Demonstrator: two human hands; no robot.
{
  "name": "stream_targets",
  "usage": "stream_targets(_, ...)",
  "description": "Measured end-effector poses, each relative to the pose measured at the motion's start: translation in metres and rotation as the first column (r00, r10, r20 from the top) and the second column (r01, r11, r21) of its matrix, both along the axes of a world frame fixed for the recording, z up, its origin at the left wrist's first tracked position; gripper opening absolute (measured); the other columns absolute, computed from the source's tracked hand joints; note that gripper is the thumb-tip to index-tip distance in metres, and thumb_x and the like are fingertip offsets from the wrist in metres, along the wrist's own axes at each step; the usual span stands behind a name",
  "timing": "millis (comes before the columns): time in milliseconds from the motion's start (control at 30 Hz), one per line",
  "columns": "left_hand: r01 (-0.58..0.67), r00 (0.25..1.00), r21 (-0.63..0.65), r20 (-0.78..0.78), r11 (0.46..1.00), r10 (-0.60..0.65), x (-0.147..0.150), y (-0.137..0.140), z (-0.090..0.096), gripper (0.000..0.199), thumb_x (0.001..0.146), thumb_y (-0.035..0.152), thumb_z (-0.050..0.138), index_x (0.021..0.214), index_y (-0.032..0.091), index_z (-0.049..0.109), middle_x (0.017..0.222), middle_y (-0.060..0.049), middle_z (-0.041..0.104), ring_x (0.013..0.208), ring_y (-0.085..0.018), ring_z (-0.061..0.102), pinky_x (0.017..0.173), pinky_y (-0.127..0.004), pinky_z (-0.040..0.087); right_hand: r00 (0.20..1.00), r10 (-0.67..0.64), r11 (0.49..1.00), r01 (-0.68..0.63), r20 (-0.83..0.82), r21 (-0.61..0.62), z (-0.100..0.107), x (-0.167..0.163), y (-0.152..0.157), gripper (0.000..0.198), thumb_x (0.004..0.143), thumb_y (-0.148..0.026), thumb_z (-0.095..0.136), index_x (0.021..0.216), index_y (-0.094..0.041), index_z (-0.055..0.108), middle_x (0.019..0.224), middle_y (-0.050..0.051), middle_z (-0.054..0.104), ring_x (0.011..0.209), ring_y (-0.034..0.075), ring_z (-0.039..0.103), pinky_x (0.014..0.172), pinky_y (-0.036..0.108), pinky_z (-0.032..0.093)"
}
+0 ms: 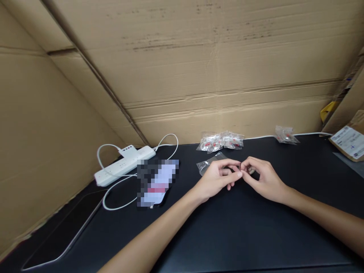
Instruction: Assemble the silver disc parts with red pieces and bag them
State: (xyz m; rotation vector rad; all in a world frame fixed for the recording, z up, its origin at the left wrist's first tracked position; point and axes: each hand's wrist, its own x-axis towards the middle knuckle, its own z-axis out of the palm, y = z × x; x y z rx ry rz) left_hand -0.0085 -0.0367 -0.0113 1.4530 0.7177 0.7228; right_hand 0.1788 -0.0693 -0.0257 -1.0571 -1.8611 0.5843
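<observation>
My left hand (pixel 217 177) and my right hand (pixel 263 177) meet above the black tabletop, fingertips nearly touching. Between them a small thin pale piece (pixel 239 167) is pinched by thumb and forefinger on both sides; its kind is too small to make out. Something whitish shows partly behind the curled right fingers, mostly hidden. Just behind my left hand lies a clear plastic bag (pixel 204 166), partly covered by that hand. Farther back, several small clear packets (pixel 220 142) with pale round pieces and red bits lie in a pile.
Another clear packet (pixel 286 135) lies at the back right, near a labelled brown package (pixel 348 142). To the left are a white power strip (pixel 125 165) with looping white cables and a blurred-out phone (pixel 159 184). A dark flat panel (pixel 65 231) sits front left. Cardboard walls (pixel 213 68) enclose the table.
</observation>
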Motion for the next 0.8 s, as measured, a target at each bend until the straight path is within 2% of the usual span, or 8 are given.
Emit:
stream_targets(100, 0.047, 0.997, 0.062, -0.072, 0.997, -0.042, -0.003, 0.002, 0.001, 0.042, 0.076, 0.035, 0.076, 0.113, 0.017, 0.064, 0.089, -0.004, 0.062, 0.066, -0.010, 0.055, 0.052, -0.021, 0.047, 0.990, 0.034, 0.990, -0.053, -0.140, -0.130, 0.002, -0.002, -0.001, 0.011, 0.089, -0.030, 0.058, 0.083, -0.021, 0.060, 0.080, 0.004, 0.064, 0.072, 0.018, 0.062, 0.070, 0.031, 0.053)
stream_targets(200, 0.080, 0.996, 0.078, -0.046, 0.994, -0.076, -0.003, 0.002, -0.002, 0.040, 0.077, 0.032, 0.074, 0.111, 0.016, 0.063, 0.096, -0.007, 0.063, 0.077, -0.014, 0.060, 0.062, -0.025, 0.053, 0.972, 0.069, 0.977, -0.111, -0.223, -0.181, 0.002, -0.003, -0.001, 0.008, 0.086, -0.028, 0.061, 0.085, -0.020, 0.060, 0.081, 0.004, 0.064, 0.076, 0.018, 0.063, 0.074, 0.032, 0.054)
stream_targets(367, -0.013, 0.995, 0.183, -0.092, 0.983, 0.030, 0.000, -0.001, -0.009, 0.036, 0.074, 0.025, 0.074, 0.108, 0.014, 0.064, 0.099, -0.009, 0.067, 0.072, -0.013, 0.062, 0.069, -0.030, 0.055, 0.972, 0.064, 0.977, -0.107, -0.226, -0.184, 0.001, -0.003, -0.002, 0.006, 0.081, -0.021, 0.063, 0.079, -0.020, 0.058, 0.075, 0.002, 0.061, 0.071, 0.016, 0.061, 0.070, 0.030, 0.053)
stream_targets(467, -0.054, 0.989, 0.246, -0.120, 0.968, 0.086, 0.000, -0.001, -0.009, 0.033, 0.074, 0.021, 0.070, 0.106, 0.013, 0.064, 0.097, -0.008, 0.068, 0.069, -0.012, 0.062, 0.066, -0.027, 0.055, 0.975, 0.016, 0.984, -0.054, -0.222, -0.169, 0.001, -0.002, 0.000, 0.008, 0.077, -0.018, 0.065, 0.075, -0.020, 0.057, 0.073, 0.001, 0.060, 0.068, 0.015, 0.059, 0.067, 0.029, 0.052)
stream_targets(600, -0.087, 0.982, 0.275, -0.137, 0.957, 0.129, -0.003, 0.003, -0.006, 0.031, 0.072, 0.016, 0.065, 0.102, 0.013, 0.064, 0.092, -0.007, 0.068, 0.068, -0.012, 0.062, 0.062, -0.026, 0.054, 0.947, -0.115, 0.981, 0.061, -0.301, -0.182, -0.001, 0.005, 0.009, 0.009, 0.071, -0.019, 0.066, 0.074, -0.020, 0.058, 0.068, 0.000, 0.058, 0.064, 0.014, 0.057, 0.062, 0.027, 0.050)
stream_targets(700, -0.108, 0.978, 0.289, -0.140, 0.951, 0.153, -0.005, 0.007, -0.007, 0.031, 0.072, 0.017, 0.066, 0.103, 0.014, 0.063, 0.095, -0.008, 0.068, 0.070, -0.013, 0.063, 0.066, -0.028, 0.055, 0.909, -0.180, 0.962, 0.082, -0.376, -0.262, -0.003, 0.013, 0.018, 0.012, 0.072, -0.021, 0.066, 0.083, -0.019, 0.068, 0.069, 0.001, 0.063, 0.061, 0.014, 0.057, 0.060, 0.028, 0.048)
stream_targets(800, -0.099, 0.986, 0.282, -0.101, 0.954, 0.132, -0.006, 0.009, -0.009, 0.036, 0.073, 0.018, 0.068, 0.108, 0.014, 0.060, 0.101, -0.009, 0.066, 0.073, -0.012, 0.064, 0.073, -0.030, 0.056, 0.867, -0.220, 0.932, 0.052, -0.446, -0.359, -0.004, 0.017, 0.022, 0.014, 0.072, -0.028, 0.070, 0.079, -0.017, 0.073, 0.072, 0.005, 0.068, 0.060, 0.015, 0.058, 0.059, 0.030, 0.048)
